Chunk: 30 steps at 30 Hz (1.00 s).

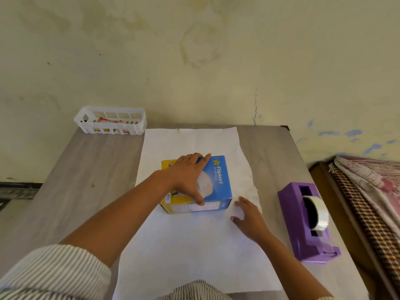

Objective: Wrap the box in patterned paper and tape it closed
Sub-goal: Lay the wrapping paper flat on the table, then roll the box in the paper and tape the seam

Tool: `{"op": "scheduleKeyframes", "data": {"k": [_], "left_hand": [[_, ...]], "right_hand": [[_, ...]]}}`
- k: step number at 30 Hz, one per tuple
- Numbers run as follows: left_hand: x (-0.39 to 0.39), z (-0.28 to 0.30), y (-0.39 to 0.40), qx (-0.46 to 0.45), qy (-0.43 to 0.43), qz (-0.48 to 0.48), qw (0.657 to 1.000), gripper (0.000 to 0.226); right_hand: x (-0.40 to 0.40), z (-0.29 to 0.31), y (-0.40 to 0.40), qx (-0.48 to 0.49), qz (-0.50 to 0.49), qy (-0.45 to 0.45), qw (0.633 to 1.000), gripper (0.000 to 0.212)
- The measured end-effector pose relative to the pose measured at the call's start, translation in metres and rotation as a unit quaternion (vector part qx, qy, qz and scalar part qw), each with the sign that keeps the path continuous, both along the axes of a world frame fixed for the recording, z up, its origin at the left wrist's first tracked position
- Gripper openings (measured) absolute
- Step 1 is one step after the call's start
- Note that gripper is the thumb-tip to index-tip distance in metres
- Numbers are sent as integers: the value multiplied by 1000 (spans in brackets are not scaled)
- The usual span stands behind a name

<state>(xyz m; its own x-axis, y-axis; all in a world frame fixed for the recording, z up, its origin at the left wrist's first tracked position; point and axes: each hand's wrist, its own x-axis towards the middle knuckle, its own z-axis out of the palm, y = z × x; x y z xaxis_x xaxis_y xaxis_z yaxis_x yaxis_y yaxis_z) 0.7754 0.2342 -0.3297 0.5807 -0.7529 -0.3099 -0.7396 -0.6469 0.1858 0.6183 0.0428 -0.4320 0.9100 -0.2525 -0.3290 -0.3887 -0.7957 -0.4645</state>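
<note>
- A person's left hand (190, 176) lies spread, palm down, over the top of a blue and yellow carton (213, 185), thumb hooked over its near face, fingers reaching to the far top edge; it presses rather than grips.
- The carton sits at the middle of a white sheet of paper (190, 245), which lies lengthways from the bench's (91, 169) far edge to its near edge. No pattern shows on the upturned side; whether the underside is printed cannot be told.
- The right hand (249, 219) rests open and flat on the sheet just beside the carton's near right corner, holding nothing.
- Thin printed cardboard, crisp-edged and glossy: the carton looks light and stiff, likely to skate on the smooth sheet unless pinned from above. The top panel may dent under hard pressure; the edges and corners seem the safer purchase.
- The sheet appears thin and limp, already rumpled at its right margin near the right hand. It should crease readily and could tear if dragged; lifting it by an edge with both hands looks wisest.
- A purple plastic tape dispenser (307, 224) stands toward the bench's right edge, a clear roll mounted, apart from the sheet.
- A white slotted plastic basket (110, 123) occupies the far left corner, its contents unclear.
- The bench top is grey, wood-grained and matt.
</note>
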Motion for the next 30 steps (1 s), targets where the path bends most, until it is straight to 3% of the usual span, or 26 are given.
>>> {"op": "scheduleKeyframes", "data": {"k": [11,13,17,21,25,30], "left_hand": [[61,-4,-24,20,28,23,999,139],[65,-10,-26,16,31,16,999,138],[64,-25,-21,-4,-1,-23,1000,134],[64,-33,-17,-4,-47,-47,998,130],[61,-40,-12,-42,-85,-49,994,123],[57,-44,-8,-81,-94,-44,991,119]], "right_hand": [[0,0,-4,-37,40,34,998,73],[8,6,-11,-20,48,54,997,64],[51,37,-32,-25,27,24,999,24],[130,55,-56,-22,-32,-66,997,14],[207,47,-68,-31,30,-77,996,23],[276,26,-72,-51,113,-18,992,60]]}}
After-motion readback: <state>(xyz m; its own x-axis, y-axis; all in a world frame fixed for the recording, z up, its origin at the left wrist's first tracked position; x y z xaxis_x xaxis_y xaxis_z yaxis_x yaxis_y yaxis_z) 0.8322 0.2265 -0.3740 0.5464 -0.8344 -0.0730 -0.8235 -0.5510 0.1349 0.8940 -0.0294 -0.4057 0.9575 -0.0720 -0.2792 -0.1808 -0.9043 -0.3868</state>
